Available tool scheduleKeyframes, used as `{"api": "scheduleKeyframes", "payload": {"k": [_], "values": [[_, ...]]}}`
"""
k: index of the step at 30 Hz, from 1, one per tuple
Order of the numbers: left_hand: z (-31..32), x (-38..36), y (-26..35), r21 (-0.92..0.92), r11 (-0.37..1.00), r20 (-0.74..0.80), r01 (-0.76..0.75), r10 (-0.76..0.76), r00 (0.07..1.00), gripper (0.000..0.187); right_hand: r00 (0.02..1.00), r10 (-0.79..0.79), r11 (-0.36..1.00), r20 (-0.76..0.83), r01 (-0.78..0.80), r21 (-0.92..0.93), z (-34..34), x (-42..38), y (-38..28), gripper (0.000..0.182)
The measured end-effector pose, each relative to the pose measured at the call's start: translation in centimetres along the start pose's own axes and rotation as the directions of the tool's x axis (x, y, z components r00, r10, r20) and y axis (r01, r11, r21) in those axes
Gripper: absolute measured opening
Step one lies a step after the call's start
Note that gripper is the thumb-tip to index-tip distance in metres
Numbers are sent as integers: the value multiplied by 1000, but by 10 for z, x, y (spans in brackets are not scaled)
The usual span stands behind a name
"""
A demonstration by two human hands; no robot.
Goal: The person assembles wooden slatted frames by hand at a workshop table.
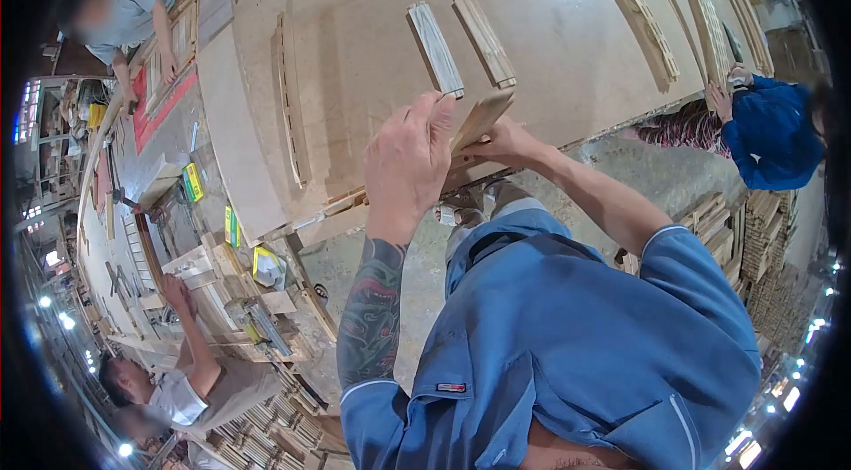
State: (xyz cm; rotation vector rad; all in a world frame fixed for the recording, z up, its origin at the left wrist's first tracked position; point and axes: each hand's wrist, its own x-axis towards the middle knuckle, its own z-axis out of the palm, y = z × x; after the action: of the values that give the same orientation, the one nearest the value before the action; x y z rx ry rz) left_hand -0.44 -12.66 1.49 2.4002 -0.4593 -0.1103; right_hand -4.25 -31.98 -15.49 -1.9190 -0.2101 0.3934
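Note:
A short wooden slat (481, 118) is held up at the near edge of the large worktable (372, 54). My right hand (512, 142) grips it from the right and below, fingers curled round its lower part. At its left side my left hand (412, 147) is closed, the fingers bent against the slat; the exact contact is partly hidden. Just beyond the hands lie two stacks of slats on the table, a pale greyish one (435, 49) and a browner one (484, 40).
A long thin strip (291, 107) lies left on the table, long grooved pieces (634, 9) far right. A person in dark blue (776, 133) stands at the right edge. Two people work at left, one in grey (133, 9), one beside a cluttered bench (173, 390).

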Motion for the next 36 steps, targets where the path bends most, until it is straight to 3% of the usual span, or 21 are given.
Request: {"api": "scheduleKeyframes", "payload": {"k": [3, 4, 8, 11, 12, 14, 16, 18, 19, 20, 22, 23, 24, 25, 27, 29, 31, 33, 34, 35, 36], "values": [[-1, 1, -3, -72, 997, -1, 35, -35, 999, 44, 985, -163, 950, 62, 174, -261, 6, 2, -7, 29], [-1, 1, -3, -133, 990, 1, 51, -51, 999, 46, 962, -268, 939, -46, 250, -235, 9, 0, -12, 27], [-4, 16, 17, -112, 989, 42, 96, -91, 995, 53, 935, -354, 847, 28, 333, -415, 16, -6, 9, 26], [14, 30, 34, -136, 988, -50, -77, 70, 996, 48, 927, -374, 808, -26, 312, -500, 24, 1, 5, 24], [24, 30, 36, -83, 989, -35, -123, 121, 992, 46, 953, -263, 965, -151, 262, -24, 34, 9, 3, 23], [36, 28, 45, -34, 986, -12, -162, 162, 987, 43, 976, -90, 866, -200, 176, 469, 40, 8, 2, 22], [42, 23, 59, 238, 970, 368, -44, -48, 928, 42, 987, -76, 894, -144, 132, 429, 31, -1, -6, 24], [49, 22, 53, 239, 969, 268, -66, -1, 963, 43, 988, -87, 906, -124, 130, 404, 7, 5, -15, 26], [50, 22, 50, 238, 967, 178, -93, 50, 983, 45, 978, -10, 999, 207, 3, 35, -20, 16, -37, 28], [49, 22, 51, 243, 965, 179, -101, 58, 982, 45, 868, 187, 933, 459, -11, -360, -40, 27, -46, 30], [47, 24, 52, 200, 979, 188, -44, 6, 982, 46, 895, 173, 933, 411, -16, -360, -50, 62, -4, 42], [47, 26, 51, 204, 978, 183, -51, 13, 983, 46, 998, 63, 864, -2, -56, -501, -38, 77, 17, 45], [46, 26, 50, 79, 996, 161, -28, 15, 987, 46, 912, -117, 786, -393, -157, -598, -20, 94, 34, 49], [45, 25, 49, -46, 999, 139, -6, 13, 990, 45, 909, -124, 786, -397, -155, -599, -4, 111, 46, 49], [39, 24, 48, -48, 999, 134, 19, -12, 991, 45, 749, -199, 600, -632, -417, -683, 23, 137, 58, 52], [33, 25, 48, -51, 998, 129, 31, -25, 991, 44, 790, -60, 671, -610, -421, -610, 27, 145, 42, 48], [29, 21, 48, 232, 972, 40, -38, 29, 999, 45, 821, 88, 724, -564, -441, -530, 21, 137, 31, 43], [36, 21, 42, 258, 966, -2, -33, 35, 999, 44, 875, 375, 782, -307, -476, -401, -3, 126, 29, 34], [34, 22, 45, 230, 973, 36, 35, -45, 998, 43, 959, 221, 908, -175, -268, -321, -16, 115, 41, 27], [33, 21, 45, 203, 974, 78, 104, -122, 989, 42, 958, 224, 904, -179, -273, -329, -20, 98, 51, 27], [35, 19, 43, 192, 976, 74, 106, -122, 990, 42, 959, 149, 983, -239, -170, -68, -27, 78, 43, 28]]}}
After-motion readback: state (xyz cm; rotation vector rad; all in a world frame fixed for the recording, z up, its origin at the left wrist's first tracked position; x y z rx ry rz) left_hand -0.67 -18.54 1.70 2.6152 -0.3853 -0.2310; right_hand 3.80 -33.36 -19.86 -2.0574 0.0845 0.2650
